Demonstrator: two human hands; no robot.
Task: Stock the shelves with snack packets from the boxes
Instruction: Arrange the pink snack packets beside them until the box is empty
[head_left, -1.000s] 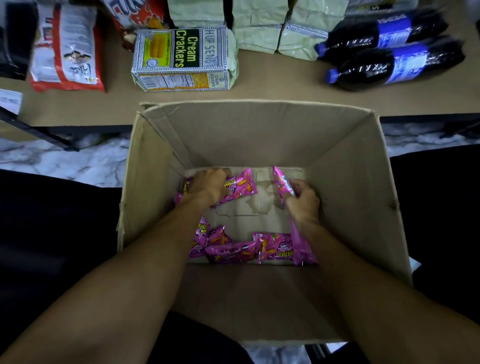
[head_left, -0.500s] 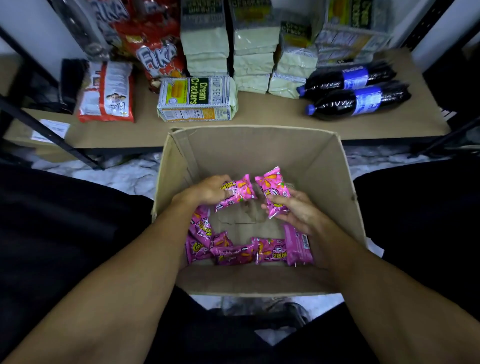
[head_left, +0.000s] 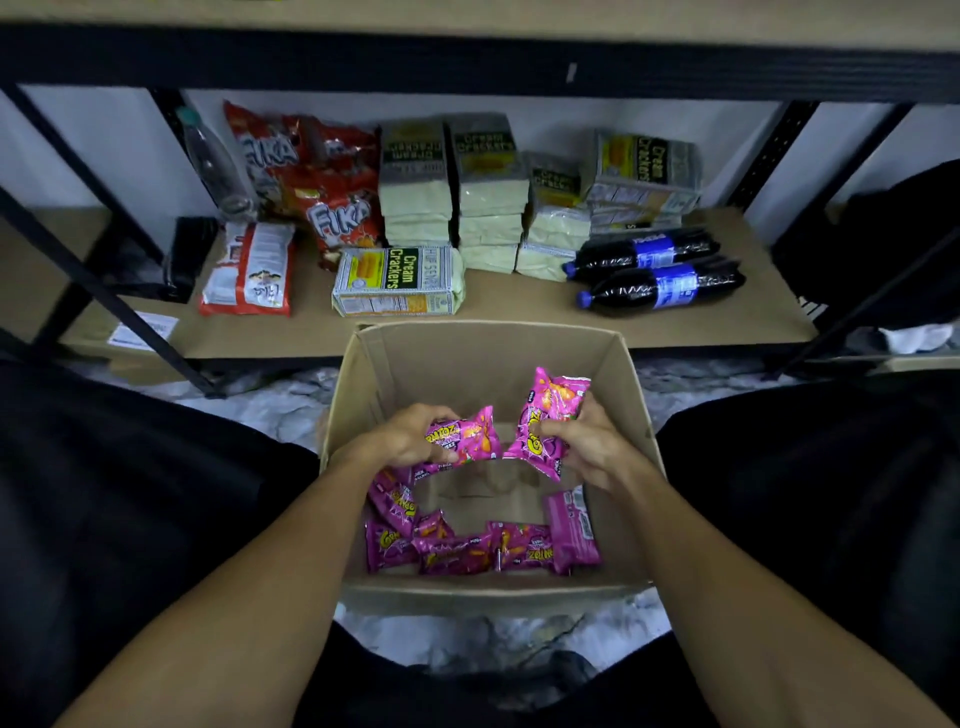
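Note:
An open cardboard box (head_left: 483, 353) stands on the floor between my legs, in front of a low shelf (head_left: 519, 317). My left hand (head_left: 410, 441) grips a pink snack packet (head_left: 467, 434) over the box. My right hand (head_left: 582, 447) grips another pink snack packet (head_left: 548, 415), raised a little higher. Several more pink packets (head_left: 467, 551) lie along the left and near sides of the box bottom.
The shelf holds cream cracker packs (head_left: 397, 280), stacked pale packs (head_left: 491, 208), red Fika bags (head_left: 332, 208), a red-and-white bag (head_left: 247, 270), a clear bottle (head_left: 215, 166) and two dark soda bottles (head_left: 660, 286). Black frame bars (head_left: 104, 296) slant at both sides. An upper shelf board (head_left: 467, 57) overhangs.
Both hands have lifted out of the box bottom, each with a pink packet. The camera view has tilted up, so more of the shelf shows.

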